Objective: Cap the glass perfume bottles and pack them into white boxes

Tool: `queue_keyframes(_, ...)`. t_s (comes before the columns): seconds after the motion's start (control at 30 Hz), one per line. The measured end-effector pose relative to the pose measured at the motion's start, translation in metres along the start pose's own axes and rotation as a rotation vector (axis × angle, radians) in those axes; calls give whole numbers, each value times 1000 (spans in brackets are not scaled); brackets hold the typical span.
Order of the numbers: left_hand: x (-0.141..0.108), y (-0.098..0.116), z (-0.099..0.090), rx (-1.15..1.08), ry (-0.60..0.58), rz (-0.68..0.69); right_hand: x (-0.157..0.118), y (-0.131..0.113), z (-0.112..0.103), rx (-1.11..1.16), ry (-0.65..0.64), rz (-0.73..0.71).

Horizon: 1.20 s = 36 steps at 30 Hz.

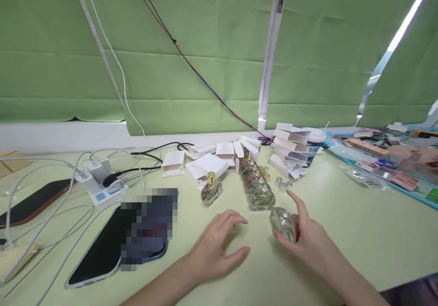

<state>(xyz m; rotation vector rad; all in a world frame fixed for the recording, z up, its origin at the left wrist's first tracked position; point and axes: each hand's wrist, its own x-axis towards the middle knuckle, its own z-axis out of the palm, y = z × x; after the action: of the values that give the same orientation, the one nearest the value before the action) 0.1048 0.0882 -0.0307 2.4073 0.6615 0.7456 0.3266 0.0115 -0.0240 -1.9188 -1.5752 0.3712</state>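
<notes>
Right hand point(310, 237): I pinch one bottle point(283, 224), tilted, between thumb and fingers, one finger raised clear of it.
Left hand point(217, 246): spread loosely and empty over the table point(342, 233), fingers curved, thumb apart.
Open room: a bare strip lies between my hands; wider bare surface runs to my right, up to the blue edge point(415, 198) of the cluttered area. The near table edge shows at lower right.
Row point(258, 192): clear bottles stand beyond my held one, apart from it, overlapping too much to count.
Gold cap point(211, 178): one, on a single bottle left of the row.
Loose caps point(283, 185): a few silver, beside the row; exact count unclear.
Phone point(102, 246): one plainly visible, at left, near a power strip point(102, 194) and white cables point(73, 228).
Surface: pale green, with white boxes point(207, 164) toward the back.
Room: green blinds point(205, 77) hang behind.
</notes>
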Motion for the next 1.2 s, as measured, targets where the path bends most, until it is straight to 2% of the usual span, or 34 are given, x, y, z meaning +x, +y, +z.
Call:
queue_keyframes(0.03, 0, 1, -1, -9, -30, -16, -3, -7, 6, 66, -54, -13)
queue_keyframes(0.13, 1, -1, -2, -54, -26, -105, -4, -25, 16, 244, -248, -71)
queue_keyframes(0.2, 2, -4, -2, -88, -5, -176, 5, -31, 11, 288, -329, -147)
queue_keyframes(0.23, 2, -5, -2, -102, 14, -218, 13, -32, 5, 264, -329, -192)
queue_keyframes(0.3, 5, -7, -1, -131, 61, -322, 37, -30, -12, 110, -233, -272)
queue_keyframes(0.4, 10, -7, -1, -216, 115, -463, 83, -20, -32, -149, 86, -244)
queue_keyframes(0.43, 12, -6, -1, -249, 135, -491, 97, -14, -34, -221, 191, -231)
queue_keyframes(0.5, 13, -5, -1, -298, 188, -520, 120, -2, -29, -394, 293, -279)
queue_keyframes(0.6, 13, -5, -2, -324, 252, -535, 136, 17, -10, -538, 255, -312)
queue_keyframes(0.73, 11, -10, 0, -342, 235, -481, 136, 33, 10, -609, 171, -329)
queue_keyframes(0.83, 10, -13, 1, -336, 248, -449, 136, 37, 13, -651, 165, -318)
queue_keyframes(1.0, 10, -10, 1, -401, 234, -478, 136, 40, 11, -676, 105, -303)
queue_keyframes(1.2, 9, -1, 1, -397, 230, -437, 134, 52, 14, -664, 136, -320)
